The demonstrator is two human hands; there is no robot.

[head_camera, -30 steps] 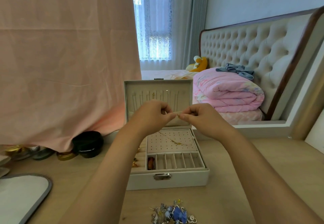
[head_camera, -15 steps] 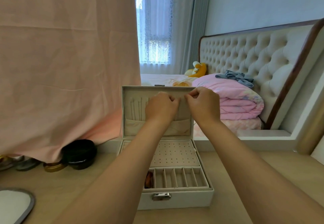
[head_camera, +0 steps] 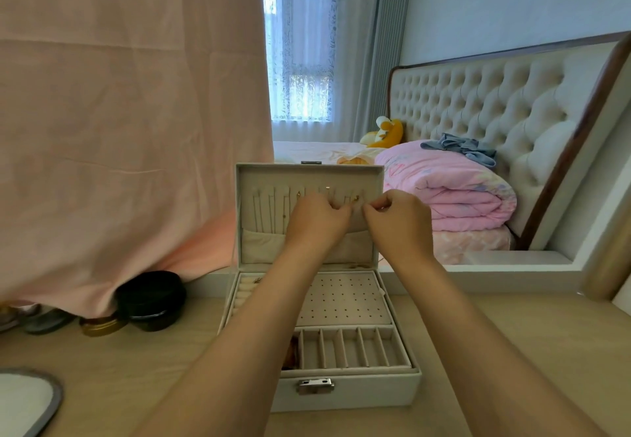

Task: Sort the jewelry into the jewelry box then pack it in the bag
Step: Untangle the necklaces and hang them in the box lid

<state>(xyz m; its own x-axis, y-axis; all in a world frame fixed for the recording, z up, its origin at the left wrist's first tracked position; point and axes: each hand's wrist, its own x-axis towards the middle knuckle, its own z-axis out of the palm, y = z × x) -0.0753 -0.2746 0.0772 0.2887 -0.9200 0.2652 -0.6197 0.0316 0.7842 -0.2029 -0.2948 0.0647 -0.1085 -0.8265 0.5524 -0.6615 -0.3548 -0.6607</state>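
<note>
Forearms (head_camera: 239, 351) cross the open jewelry box (head_camera: 345, 392) toward the bench's (head_camera: 512, 351) near edge, hiding part of its tray. My left hand (head_camera: 317, 214) and right hand (head_camera: 399, 218) curl at the upright lid's (head_camera: 307, 177) hooks; I cannot tell whether they pinch anything. A black jar (head_camera: 150, 300) sits at the far left edge under a pink cloth (head_camera: 129, 112). Beyond lies a folded quilt (head_camera: 444, 190).

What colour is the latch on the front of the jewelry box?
Silver. The latch sits on the cream jewelry box; the head view shows it best.
</note>
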